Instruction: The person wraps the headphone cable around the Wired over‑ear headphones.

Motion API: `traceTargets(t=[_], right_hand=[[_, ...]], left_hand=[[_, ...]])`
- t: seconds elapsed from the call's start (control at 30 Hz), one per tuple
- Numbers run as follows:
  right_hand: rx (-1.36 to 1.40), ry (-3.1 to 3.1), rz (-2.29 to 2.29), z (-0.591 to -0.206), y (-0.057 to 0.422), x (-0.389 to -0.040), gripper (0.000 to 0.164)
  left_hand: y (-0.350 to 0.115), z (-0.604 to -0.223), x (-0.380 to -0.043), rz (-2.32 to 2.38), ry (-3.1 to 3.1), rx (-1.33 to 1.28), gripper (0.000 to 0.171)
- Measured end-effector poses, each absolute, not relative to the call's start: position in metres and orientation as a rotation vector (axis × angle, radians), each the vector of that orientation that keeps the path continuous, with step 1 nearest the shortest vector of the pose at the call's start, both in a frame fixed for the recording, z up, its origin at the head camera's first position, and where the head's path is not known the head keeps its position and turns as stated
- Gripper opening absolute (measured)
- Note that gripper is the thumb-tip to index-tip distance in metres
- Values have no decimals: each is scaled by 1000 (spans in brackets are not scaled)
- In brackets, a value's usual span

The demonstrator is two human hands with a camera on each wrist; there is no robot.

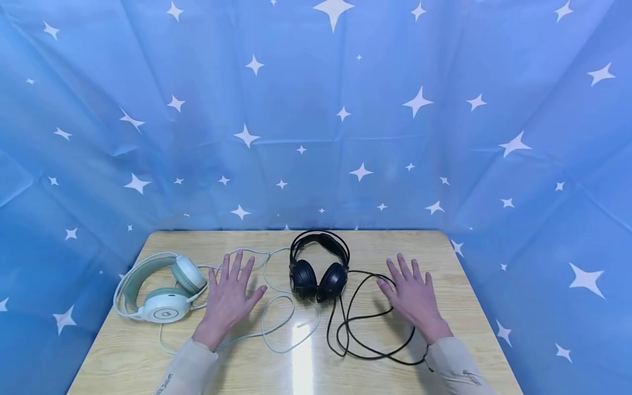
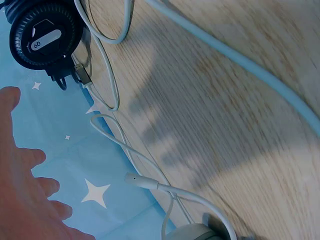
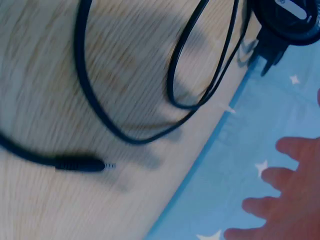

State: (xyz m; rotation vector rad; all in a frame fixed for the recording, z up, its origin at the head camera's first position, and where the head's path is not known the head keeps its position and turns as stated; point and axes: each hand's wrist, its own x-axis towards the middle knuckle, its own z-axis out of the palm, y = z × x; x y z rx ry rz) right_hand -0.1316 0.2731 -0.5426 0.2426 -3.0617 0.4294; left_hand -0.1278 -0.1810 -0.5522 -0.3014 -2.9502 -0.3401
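My left hand [image 1: 228, 299], palm down with fingers spread, hovers over the table between two pairs of headphones. To its left lie the white headphones [image 1: 165, 311] with pale green ear cushions; their thin pale cable [image 1: 278, 333] loops beneath and beyond the hand. The black headphones [image 1: 302, 278] rest at the back middle, headband toward the curtain. Right of them, my right hand [image 1: 415, 299] is held with fingers apart above the loops of the black cable [image 1: 380, 357]. Both hands hold nothing. A black jack plug [image 3: 82, 164] shows in the right wrist view.
The wooden table [image 1: 444, 252] has rounded back corners and a blue star-patterned curtain [image 1: 316, 192] behind and at its sides. In the left wrist view, a white microphone boom [image 2: 141, 181] sticks out from the white headphones, and a grey plug [image 2: 82, 74] lies beside the black ear cup.
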Motion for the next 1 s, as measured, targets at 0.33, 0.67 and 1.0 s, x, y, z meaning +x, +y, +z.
traceTargets(t=[0.33, 0.67, 1.0], right_hand=[[141, -3050, 866, -545, 229, -137, 75], [-139, -3057, 1415, -544, 172, -155, 90], [-277, -3097, 1504, -554, 146, -170, 103]], left_hand=[[-175, -553, -128, -386, -2947, -308, 82], [-168, -557, -121, -517, -2967, -275, 81], [-164, -559, -117, -521, -2894, -276, 74]])
